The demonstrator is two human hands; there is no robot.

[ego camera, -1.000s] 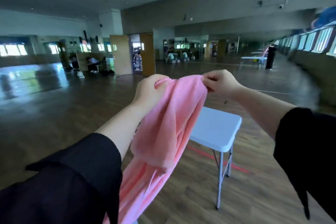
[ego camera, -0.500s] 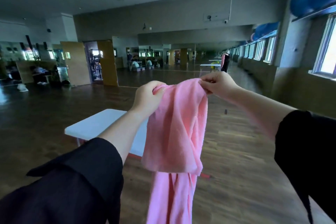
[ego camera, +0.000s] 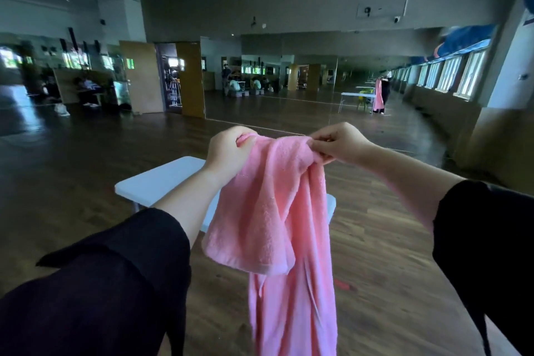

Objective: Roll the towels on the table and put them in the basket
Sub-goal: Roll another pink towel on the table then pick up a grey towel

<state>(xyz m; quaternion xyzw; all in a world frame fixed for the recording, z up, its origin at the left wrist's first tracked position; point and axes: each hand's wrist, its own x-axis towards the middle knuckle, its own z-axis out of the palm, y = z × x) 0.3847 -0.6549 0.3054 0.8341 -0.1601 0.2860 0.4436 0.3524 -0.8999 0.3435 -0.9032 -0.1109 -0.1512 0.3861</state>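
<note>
The left hand [ego camera: 228, 150] and right hand [ego camera: 341, 141] pinched the top edge of the pink towel [ego camera: 268, 211] in curled fingers [ego camera: 237, 130], its long axis hanging in the air toward 6 o'clock, with the white surface [ego camera: 161, 179] beyond at about 11 o'clock, probably nearer the left hand.

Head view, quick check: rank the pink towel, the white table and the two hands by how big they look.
1. pink towel, close to the camera and running out of frame.
2. white table, farther off and partly hidden by the towel and an arm, so its true size is unsure.
3. left hand and right hand: alike, not ranked.
</note>
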